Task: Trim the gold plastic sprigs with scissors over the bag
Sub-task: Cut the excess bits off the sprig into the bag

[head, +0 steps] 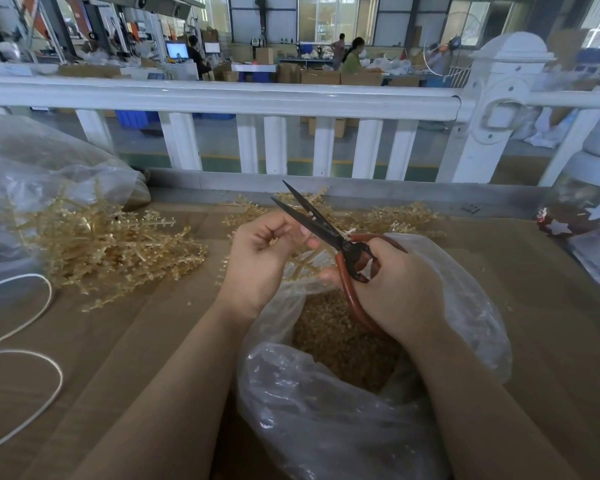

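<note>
Item: gold sprig (300,266), pinched in your left hand (260,258), its stems running from the curled fingers toward your right hand (392,289), above the clear bag (326,410) (trimmings inside). Scissors (326,230): your right fingers grip the red handles; blades parted, just beside your left fingertips. Loose sprig pile (111,247): table (153,323), left.
</note>
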